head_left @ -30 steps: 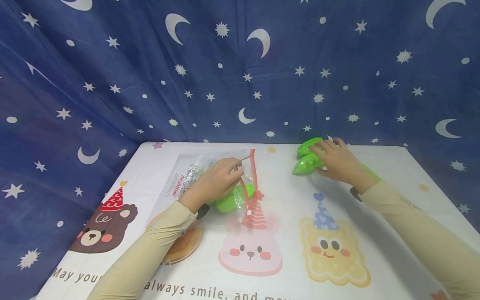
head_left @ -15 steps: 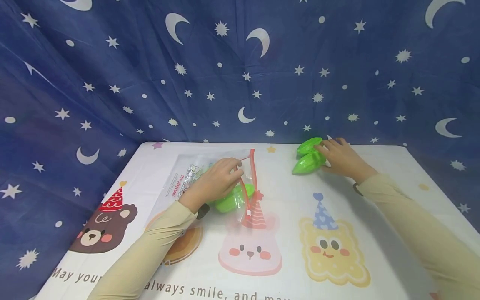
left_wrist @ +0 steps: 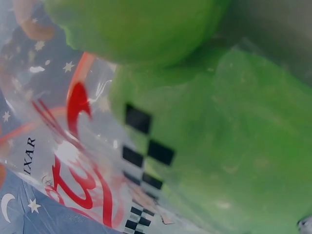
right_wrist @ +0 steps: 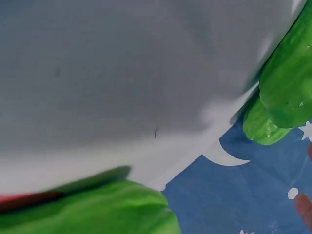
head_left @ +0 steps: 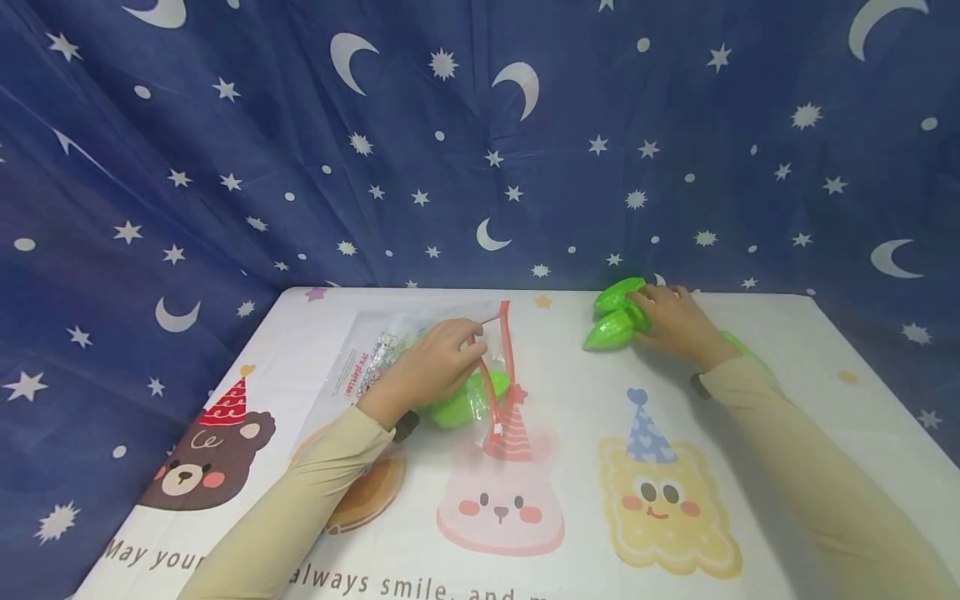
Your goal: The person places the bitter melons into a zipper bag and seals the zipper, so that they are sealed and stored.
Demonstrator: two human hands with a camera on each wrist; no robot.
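Note:
In the head view my left hand [head_left: 435, 362] holds the red-edged opening of a clear printed plastic bag [head_left: 330, 408], pinched at the zip [head_left: 510, 342]. Inside the bag sits a glossy green piece [head_left: 457, 407]; the left wrist view shows large green shapes [left_wrist: 224, 146] behind its printed film. At the back right my right hand [head_left: 678, 329] is at the right ends of two glossy, ridged green pieces, one behind [head_left: 618, 293] and one in front [head_left: 609, 332]. Whether its fingers grip one is hidden. Another green piece [head_left: 750, 350] lies partly behind the right wrist.
A white tablecloth [head_left: 555, 500] with printed cartoon figures and lettering covers the table. Right behind its far edge hangs a blue curtain [head_left: 420, 167] with moons and stars. In the right wrist view, a green piece [right_wrist: 97, 214] has something red [right_wrist: 29, 199] beside it.
My right hand has shifted slightly right, then back a little, with its fingers now at the right ends of the green pieces. The left hand and bag look unchanged.

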